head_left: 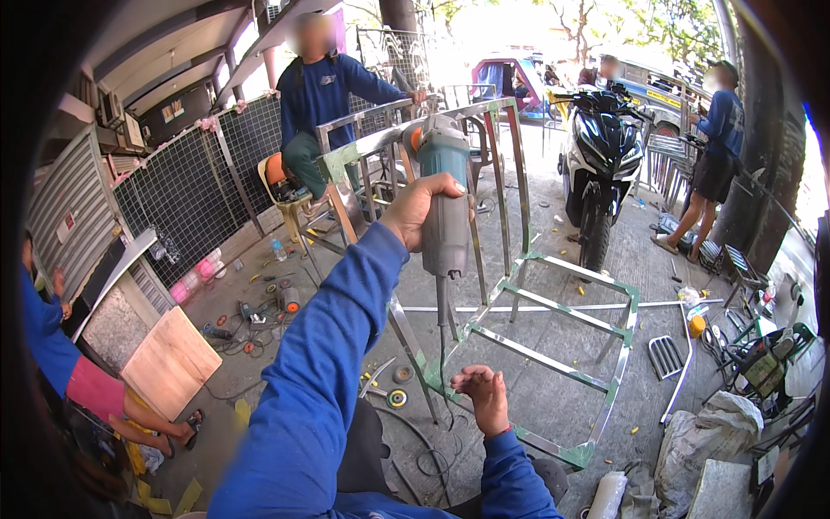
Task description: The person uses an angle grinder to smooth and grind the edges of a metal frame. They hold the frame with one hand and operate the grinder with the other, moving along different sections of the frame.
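My left hand, reaching up from the lower left, is wrapped round the grey body of a teal angle grinder. The tool stands upright, its head next to the top rail of a metal chair-like frame; where its disc meets the metal is hard to make out. Green patches cover the frame's corners. A dark power cord drops from the grinder's lower end. Lower down, my right hand is open beside that cord, its fingers loosely bent and nothing in them.
Grinding discs and loose cord lie by my knees. A person in blue sits beyond the frame, one hand near its top. At left are another person and a wooden board. A motorcycle stands behind; sacks lie right.
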Available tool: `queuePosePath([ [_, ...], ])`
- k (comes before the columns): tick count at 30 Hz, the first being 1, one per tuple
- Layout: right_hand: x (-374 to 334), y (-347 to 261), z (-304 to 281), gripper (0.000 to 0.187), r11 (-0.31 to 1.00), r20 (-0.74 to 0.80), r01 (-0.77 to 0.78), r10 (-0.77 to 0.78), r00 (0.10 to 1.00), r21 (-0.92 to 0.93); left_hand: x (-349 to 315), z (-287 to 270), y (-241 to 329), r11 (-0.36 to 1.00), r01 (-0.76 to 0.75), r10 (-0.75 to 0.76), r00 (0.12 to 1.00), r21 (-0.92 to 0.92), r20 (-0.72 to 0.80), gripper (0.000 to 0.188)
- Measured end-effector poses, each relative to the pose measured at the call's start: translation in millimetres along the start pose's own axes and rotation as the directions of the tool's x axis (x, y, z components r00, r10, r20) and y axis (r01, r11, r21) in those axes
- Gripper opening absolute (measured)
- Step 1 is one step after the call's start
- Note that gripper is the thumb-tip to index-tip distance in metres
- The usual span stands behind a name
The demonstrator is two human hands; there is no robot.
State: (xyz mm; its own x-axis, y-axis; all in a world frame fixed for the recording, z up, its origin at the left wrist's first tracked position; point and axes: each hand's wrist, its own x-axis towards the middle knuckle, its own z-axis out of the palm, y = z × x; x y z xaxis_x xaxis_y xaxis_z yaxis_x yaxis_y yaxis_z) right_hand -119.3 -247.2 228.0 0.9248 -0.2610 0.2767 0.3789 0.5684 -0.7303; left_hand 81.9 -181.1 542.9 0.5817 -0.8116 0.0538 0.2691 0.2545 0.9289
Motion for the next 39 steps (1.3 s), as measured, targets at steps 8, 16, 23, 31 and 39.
queuePosePath([
  [8,-1.1,-0.9,-1.5,0.065,1.000,-0.009,0.010,-0.010,1.000,-0.003,2.3,-2.6,-4.2,0.996,-0.068,0.068,0.998,0.053,-0.001,0.037],
  [16,-0.2,0.5,-0.6,0.065,1.000,0.002,0.006,-0.006,1.000,0.007,-0.7,0.8,0.0,0.996,-0.085,0.084,0.996,0.038,0.019,0.035],
  [23,-2.0,-1.0,0.2,0.068,1.000,0.006,0.011,-0.011,1.000,0.006,2.5,2.2,-0.9,0.999,-0.053,0.052,0.999,0.008,0.014,0.016],
  [31,-1.9,-1.3,-1.3,0.066,1.000,0.019,0.027,-0.027,0.999,0.009,4.1,-0.6,-4.3,0.995,-0.083,0.083,0.997,0.055,0.001,0.035],
  [39,0.3,-0.8,0.7,0.065,0.999,0.025,0.031,-0.031,0.999,0.020,4.3,-5.1,-4.6,0.998,-0.019,0.019,1.000,0.057,-0.009,0.036],
])
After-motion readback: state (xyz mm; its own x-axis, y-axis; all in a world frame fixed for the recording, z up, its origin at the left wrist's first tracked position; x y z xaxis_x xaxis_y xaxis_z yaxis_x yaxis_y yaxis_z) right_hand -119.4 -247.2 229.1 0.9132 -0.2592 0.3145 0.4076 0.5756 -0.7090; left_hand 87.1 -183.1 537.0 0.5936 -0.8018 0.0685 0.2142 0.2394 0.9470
